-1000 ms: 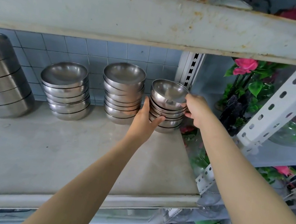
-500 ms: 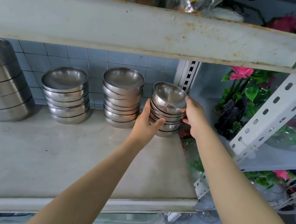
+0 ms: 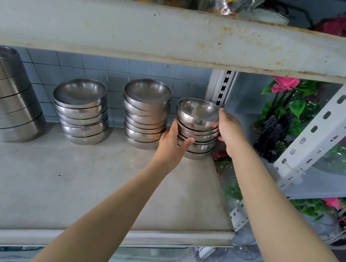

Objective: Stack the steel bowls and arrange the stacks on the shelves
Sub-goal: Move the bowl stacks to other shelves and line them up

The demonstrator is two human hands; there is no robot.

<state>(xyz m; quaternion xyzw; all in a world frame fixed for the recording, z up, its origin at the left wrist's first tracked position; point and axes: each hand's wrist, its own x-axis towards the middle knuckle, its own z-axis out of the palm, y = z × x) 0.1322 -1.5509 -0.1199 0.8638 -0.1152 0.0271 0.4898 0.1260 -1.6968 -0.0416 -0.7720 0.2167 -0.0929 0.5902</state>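
On shelf [image 3: 70,182], bowl stack [image 3: 198,123] between fingers [image 3: 187,141].

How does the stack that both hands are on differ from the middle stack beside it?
The right-hand stack is gripped by the left hand and the right hand; the middle stack stands free. The middle stack rises higher than the right-hand stack. The right-hand stack's top bowl sits proud, with much of its wall showing; the middle stack's bowls nest closely. Both are steel bowls, upright on the same shelf.
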